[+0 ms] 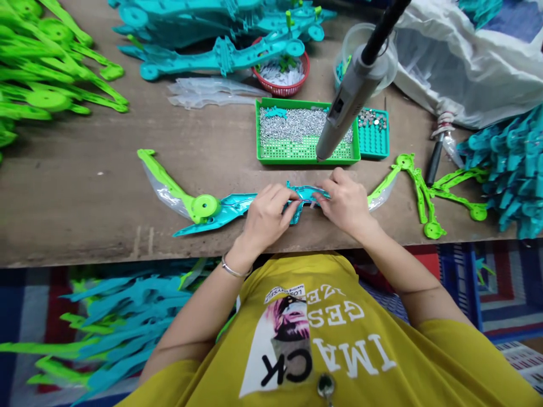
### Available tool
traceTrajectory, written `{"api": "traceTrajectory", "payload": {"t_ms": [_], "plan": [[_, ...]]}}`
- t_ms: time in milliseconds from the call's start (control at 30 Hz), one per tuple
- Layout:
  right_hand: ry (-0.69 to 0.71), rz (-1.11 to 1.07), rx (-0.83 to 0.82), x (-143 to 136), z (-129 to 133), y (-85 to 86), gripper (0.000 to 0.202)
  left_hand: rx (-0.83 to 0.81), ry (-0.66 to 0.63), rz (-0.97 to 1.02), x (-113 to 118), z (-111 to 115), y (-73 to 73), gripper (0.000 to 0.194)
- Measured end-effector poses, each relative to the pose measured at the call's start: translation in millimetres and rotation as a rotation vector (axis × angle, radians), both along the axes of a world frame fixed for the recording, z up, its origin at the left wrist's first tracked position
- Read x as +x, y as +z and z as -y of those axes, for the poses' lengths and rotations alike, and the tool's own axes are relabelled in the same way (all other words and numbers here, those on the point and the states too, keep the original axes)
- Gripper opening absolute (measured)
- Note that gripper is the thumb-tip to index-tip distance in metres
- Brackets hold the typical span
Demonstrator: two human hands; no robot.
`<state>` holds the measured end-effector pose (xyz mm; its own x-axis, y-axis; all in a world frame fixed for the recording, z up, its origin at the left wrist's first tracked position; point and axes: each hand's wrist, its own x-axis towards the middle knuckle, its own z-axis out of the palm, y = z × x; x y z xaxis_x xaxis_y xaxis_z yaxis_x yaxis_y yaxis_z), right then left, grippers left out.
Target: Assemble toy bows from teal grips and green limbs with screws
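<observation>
I observe the turquoise frame (233, 209) on the desk (76, 186), close to the near edge and directly in front of the wearer. Its long axis runs left to right, inclined slightly so that the left end lies nearer than the right. The pointed tip at the left end is directed left and slightly near; the right end is covered by the right hand (348, 203), so I cannot tell its shape. At the left end, a round green hub (206, 207) sits on the frame, and from it the left green arm (167, 178) extends far and left, with a clear blade along its near side. Beyond the right hand, the right green arm (385, 183) extends far and right. Relative to the hands, the middle of the frame lies beneath and between the fingertips, with its left portion projecting left of the left hand (269, 215). The thumb and index finger of the left hand are pinched together on a thin wire (302, 199) over the frame's middle. The fingers of the right hand are bent down over the frame, just right of the wire; I cannot tell what they grip. On the far side, I note a green tray (280, 160) of small metal parts, with a screwdriver (348, 102) hanging above it.
</observation>
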<state>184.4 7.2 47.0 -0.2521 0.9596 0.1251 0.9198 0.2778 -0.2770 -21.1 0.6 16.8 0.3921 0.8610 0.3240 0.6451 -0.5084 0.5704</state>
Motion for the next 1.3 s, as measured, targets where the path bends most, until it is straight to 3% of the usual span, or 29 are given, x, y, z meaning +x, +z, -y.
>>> {"api": "traceTrajectory", "payload": {"t_ms": [100, 267, 367, 533, 667, 800, 1000, 1100, 1233, 1300], "plan": [[0.053, -0.039, -0.118, 5, -4, 9.3, 0.016, -0.044, 0.079, 0.081, 4, 6, -0.7, 0.013], [0.124, -0.061, -0.173, 15, -7, 32.3, 0.026, -0.125, 0.185, 0.152, 8, 7, -4.7, 0.010], [0.083, -0.059, -0.171, 13, -12, 39.3, 0.017, -0.137, 0.223, 0.189, 11, 7, -5.8, 0.008], [-0.020, -0.156, -0.094, -1, -22, 19.0, 0.019, -0.126, 0.235, 0.200, 17, 13, -0.5, 0.005], [0.079, -0.328, -0.054, -9, -22, -8.0, 0.024, -0.203, 0.210, 0.259, 21, 20, 5.3, 0.004], [0.162, -0.456, -0.056, -9, -17, -22.3, 0.026, -0.366, 0.211, 0.410, 25, 18, 5.1, 0.006], [0.058, -0.848, -0.216, -7, -2, -29.4, 0.030, -0.619, 0.233, 0.661, 33, 11, -0.5, 0.020], [0.065, -0.851, -0.234, -6, 4, -27.7, 0.023, -0.716, 0.204, 0.786, 34, 11, -1.1, 0.024], [0.057, -0.731, -0.162, -7, 6, -23.9, 0.009, -0.692, 0.166, 0.693, 29, 12, 1.3, 0.022], [0.035, -0.712, -0.118, -7, 5, -23.2, 0.002, -0.581, 0.194, 0.543, 24, 9, 4.4, 0.020]]}}
